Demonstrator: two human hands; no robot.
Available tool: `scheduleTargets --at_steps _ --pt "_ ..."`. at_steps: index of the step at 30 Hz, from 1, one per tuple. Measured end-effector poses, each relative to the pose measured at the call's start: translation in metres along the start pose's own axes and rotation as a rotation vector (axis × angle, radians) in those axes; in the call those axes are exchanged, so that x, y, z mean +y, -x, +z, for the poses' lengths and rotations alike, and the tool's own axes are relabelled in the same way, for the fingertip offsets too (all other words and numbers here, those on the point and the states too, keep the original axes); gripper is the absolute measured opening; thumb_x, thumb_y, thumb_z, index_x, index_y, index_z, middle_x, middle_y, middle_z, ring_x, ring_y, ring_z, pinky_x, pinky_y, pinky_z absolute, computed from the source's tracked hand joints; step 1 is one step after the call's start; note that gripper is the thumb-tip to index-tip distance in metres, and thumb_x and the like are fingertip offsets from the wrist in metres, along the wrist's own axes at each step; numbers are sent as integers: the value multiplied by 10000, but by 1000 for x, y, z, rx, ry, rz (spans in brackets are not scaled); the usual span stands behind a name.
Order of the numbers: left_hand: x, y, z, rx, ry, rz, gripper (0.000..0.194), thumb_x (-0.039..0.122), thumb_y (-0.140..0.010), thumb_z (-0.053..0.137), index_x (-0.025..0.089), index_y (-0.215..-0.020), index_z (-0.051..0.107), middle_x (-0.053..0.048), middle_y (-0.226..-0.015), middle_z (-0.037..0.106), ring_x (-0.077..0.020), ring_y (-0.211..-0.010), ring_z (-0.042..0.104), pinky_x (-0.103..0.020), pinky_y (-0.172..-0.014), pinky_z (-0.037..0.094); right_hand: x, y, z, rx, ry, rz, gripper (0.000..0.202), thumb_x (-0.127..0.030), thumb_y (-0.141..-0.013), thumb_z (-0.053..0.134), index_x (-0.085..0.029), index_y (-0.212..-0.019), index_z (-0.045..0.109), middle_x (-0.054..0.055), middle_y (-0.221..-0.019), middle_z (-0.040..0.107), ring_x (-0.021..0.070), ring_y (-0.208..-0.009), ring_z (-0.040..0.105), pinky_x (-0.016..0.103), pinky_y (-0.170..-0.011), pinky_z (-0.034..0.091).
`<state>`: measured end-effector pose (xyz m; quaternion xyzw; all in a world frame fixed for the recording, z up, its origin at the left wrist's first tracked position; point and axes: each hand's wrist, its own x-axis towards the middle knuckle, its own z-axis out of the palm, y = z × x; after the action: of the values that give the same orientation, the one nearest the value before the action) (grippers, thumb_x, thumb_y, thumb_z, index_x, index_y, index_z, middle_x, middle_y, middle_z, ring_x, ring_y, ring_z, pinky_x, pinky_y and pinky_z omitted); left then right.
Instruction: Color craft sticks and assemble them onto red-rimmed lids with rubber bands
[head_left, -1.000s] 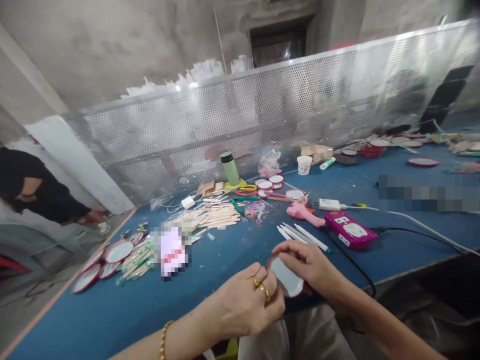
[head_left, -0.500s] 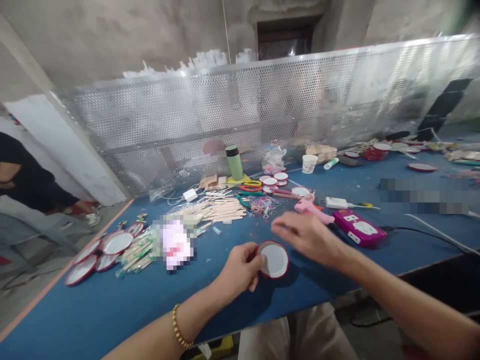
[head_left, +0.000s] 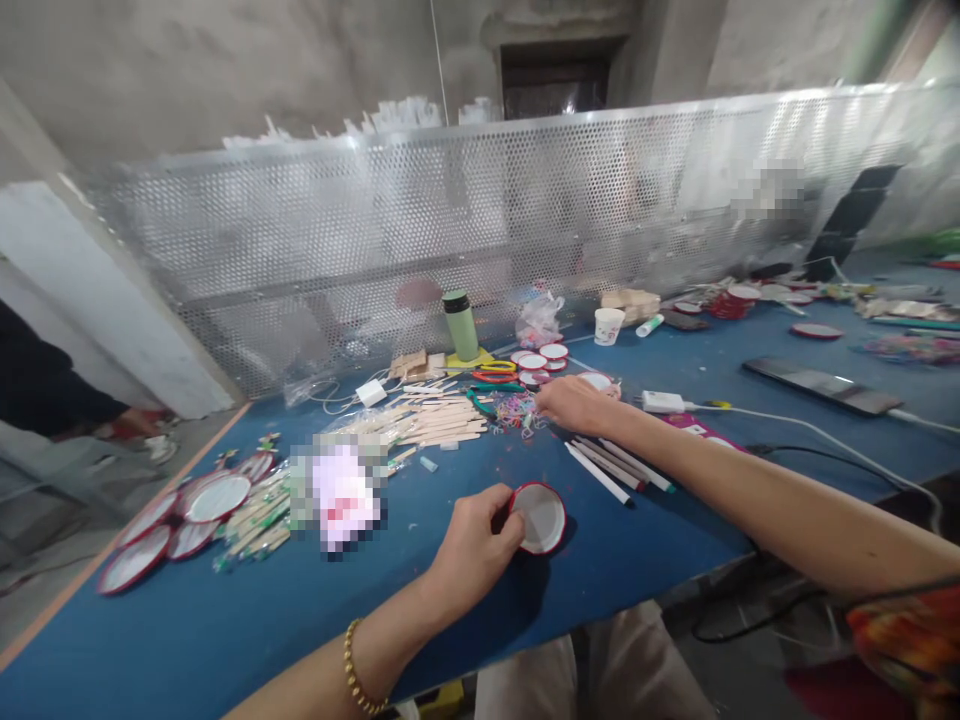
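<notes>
My left hand (head_left: 480, 535) grips a round, red-rimmed jar lid (head_left: 541, 520) by its left edge, thumb over the rim. The lid's pale inner side faces me, tilted above the blue table. My right hand (head_left: 574, 405) reaches across to a heap of small coloured bands (head_left: 516, 408). Its fingers are drawn together at the right side of that heap; what they pinch, if anything, is hidden. Below the right wrist lie several markers (head_left: 606, 472). Behind the right hand shows part of another red-rimmed lid (head_left: 600, 381).
Flat wooden sticks (head_left: 450, 420) lie beyond my left hand. More red-rimmed lids (head_left: 217, 497) rest at the left. Behind stand a green bottle (head_left: 460, 328) and a paper cup (head_left: 608, 326). A phone (head_left: 825, 385), a white charger (head_left: 664, 402) and cables lie at right.
My right hand has moved away and left to the coloured bands, uncovering the markers. Its forearm now covers where the pink glue gun lay. My left hand still holds the lid.
</notes>
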<state>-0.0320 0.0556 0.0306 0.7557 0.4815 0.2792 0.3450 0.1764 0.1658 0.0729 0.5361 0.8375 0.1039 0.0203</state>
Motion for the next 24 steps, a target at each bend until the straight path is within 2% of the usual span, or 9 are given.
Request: scheduleTargets --at_steps 7,12,15,19,21,24 --pt "4 1 -2 6 32 -4 210 284 -762 462 202 -580 396 51 -520 368 -107 -519 358 -225 -489 241 -14 0 8 -61 57 -19 279 -45 -852 461 -75 -927 729 189 -984 732 278 -955 678 308 -733 441" --pt "0 0 -2 -27 136 -64 179 300 -774 482 200 -629 451 76 -465 395 -82 -387 385 -202 -410 264 -11 3 4 7 -12 16 237 -107 -840 505 -100 -968 705 170 -1034 720 261 -953 665 279 -701 429" --pt "-2 -2 0 -70 246 -127 168 333 -777 487 192 -686 494 76 -436 435 -91 -336 431 -193 -368 300 -13 15 -10 125 -217 60 166 -132 -801 541 -142 -870 692 102 -923 731 208 -838 662 248 -664 414" --pt "0 -2 3 -131 465 -173 169 328 -743 531 161 -764 546 30 -480 551 -120 -406 550 -210 -415 428 -36 43 -23 327 -648 61 99 -129 -774 548 -159 -725 628 20 -725 687 132 -669 609 218 -628 410" --pt "3 -1 2 -161 498 -151 170 289 -724 555 137 -796 583 13 -518 586 -112 -448 567 -216 -470 465 -51 54 -22 390 -827 46 90 -119 -758 545 -168 -702 594 -6 -657 648 119 -616 578 211 -592 403" --pt "7 -1 -4 -182 450 -149 218 265 -719 570 125 -882 603 20 -557 586 -105 -458 555 -198 -438 422 -65 59 -14 438 -915 52 98 -91 -732 555 -174 -681 569 -34 -594 591 104 -565 531 209 -569 387"
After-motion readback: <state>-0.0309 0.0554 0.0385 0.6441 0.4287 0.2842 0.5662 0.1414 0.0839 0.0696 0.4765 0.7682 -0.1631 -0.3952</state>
